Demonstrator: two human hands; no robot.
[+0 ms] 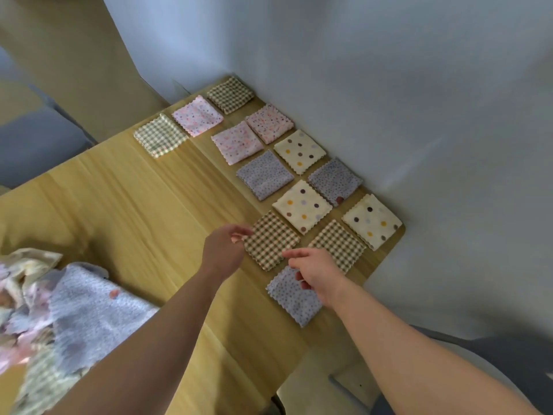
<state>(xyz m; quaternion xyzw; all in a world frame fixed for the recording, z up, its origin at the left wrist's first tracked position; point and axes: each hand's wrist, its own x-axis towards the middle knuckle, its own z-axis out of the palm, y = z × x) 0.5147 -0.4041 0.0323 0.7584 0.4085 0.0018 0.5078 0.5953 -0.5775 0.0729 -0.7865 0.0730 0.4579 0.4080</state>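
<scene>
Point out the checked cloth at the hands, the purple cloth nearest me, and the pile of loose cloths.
checked cloth (270, 239): head view, its middle.
purple cloth (287, 299): head view, its bare middle.
pile of loose cloths (89, 307): head view, its top layer.

No text, label, brand, number or sign can be read on the brown checked cloth (272, 238), the other folded cloths (302, 205) or the wooden table (143, 205).
</scene>
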